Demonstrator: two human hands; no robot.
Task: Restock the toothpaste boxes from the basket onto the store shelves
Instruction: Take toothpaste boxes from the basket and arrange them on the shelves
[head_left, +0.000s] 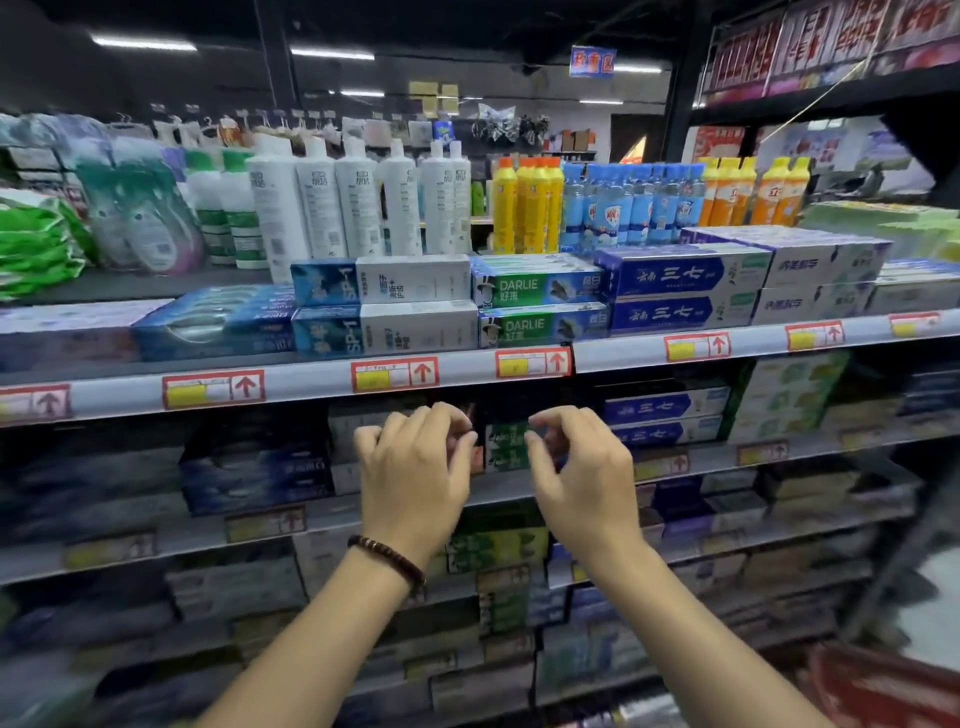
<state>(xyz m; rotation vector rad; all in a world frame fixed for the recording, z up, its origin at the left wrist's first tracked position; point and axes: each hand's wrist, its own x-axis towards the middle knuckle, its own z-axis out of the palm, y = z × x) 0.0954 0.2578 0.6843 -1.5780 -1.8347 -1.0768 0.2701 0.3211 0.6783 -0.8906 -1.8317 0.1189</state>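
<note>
L hand (410, 467) & R hand (582, 467) both loosely curled, no grip visible; green box (505, 447) btwn them could slip off shelf lip (501, 488) if nudged.

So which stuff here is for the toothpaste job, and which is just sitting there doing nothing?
For the job: left hand, right hand, green box between them, Darlie boxes, SP-1 boxes, blue boxes.

Just sitting there: white bottles, yellow bottles, blue bottles, green packs.
</note>
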